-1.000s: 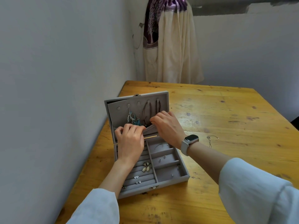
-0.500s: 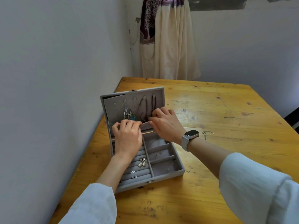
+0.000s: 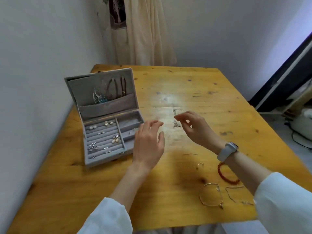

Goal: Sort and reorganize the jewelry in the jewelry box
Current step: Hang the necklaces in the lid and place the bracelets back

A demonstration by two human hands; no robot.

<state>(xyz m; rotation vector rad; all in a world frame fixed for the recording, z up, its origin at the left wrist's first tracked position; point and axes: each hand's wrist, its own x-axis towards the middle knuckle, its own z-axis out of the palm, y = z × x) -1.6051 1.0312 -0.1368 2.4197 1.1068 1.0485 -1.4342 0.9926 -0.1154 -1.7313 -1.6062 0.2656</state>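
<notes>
The grey velvet jewelry box [image 3: 94, 160] stands open at the table's left, its lid [image 3: 81, 88] upright. Blue-silver earrings [image 3: 98, 98] and brown cords [image 3: 118, 86] hang above the lid's pocket. Several small earrings and studs [image 3: 115, 138] sit in the ring rolls. My left hand [image 3: 148, 142] hovers, fingers relaxed, at the box's right edge and holds nothing. My right hand [image 3: 194, 129] has thumb and forefinger at a thin silver chain [image 3: 177, 125] lying on the table; whether they pinch it is unclear.
On the wooden table [image 3: 211, 102] near my right wrist lie a red bead bracelet [image 3: 225, 174], a gold chain bracelet [image 3: 211, 195], a thin chain [image 3: 234, 194] and a small earring [image 3: 200, 163]. A wall runs along the left; a curtain [image 3: 143, 31] hangs behind.
Both hands have left the lid's pocket and moved right, off the box. My right hand has reached the silver chain on the table. The view has tilted down and right.
</notes>
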